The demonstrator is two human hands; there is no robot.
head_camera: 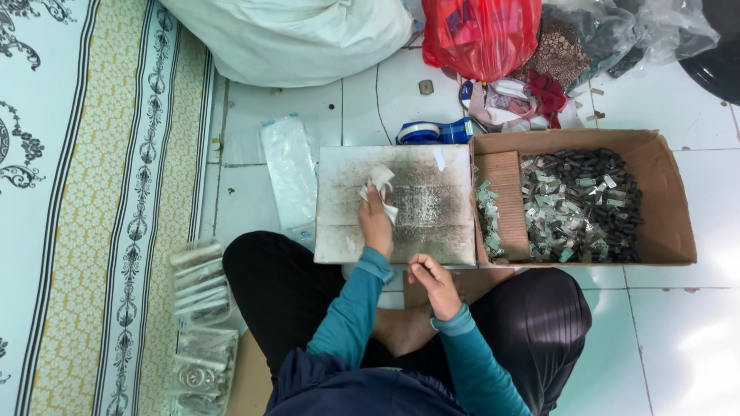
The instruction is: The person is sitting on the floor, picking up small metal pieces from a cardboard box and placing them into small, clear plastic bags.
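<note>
While the person sits cross-legged on the tiled floor (678, 331), the left hand (375, 223) rests on a flat grey board (432, 204) that lies on the tiles just in front of the knees. Its grip is pressed together on a crumpled white cloth (381, 185), which it holds against the board's speckled, dusty face a little left of the middle. The right hand (436, 283) sits at the board's near edge, over the lap; its fingers are curled in, and I cannot tell whether they pinch anything.

Touching the board's right side stands an open cardboard box (671, 208), low-walled, with a heap of small dark and silvery parts (582, 204) filling its middle and right, and a bare strip of cardboard on its left. Just behind the board, a blue tape dispenser (435, 132) lies on the tiles. Left of the board is a clear plastic packet (289, 173), long and flat. Near the person's left knee, a pile of clear bags (202, 323) holds metal pieces. Further back sit a big white sack (293, 35), a red plastic bag (482, 31) and a clear bag (640, 27). A patterned mat (85, 200) covers the floor on the left.
</note>
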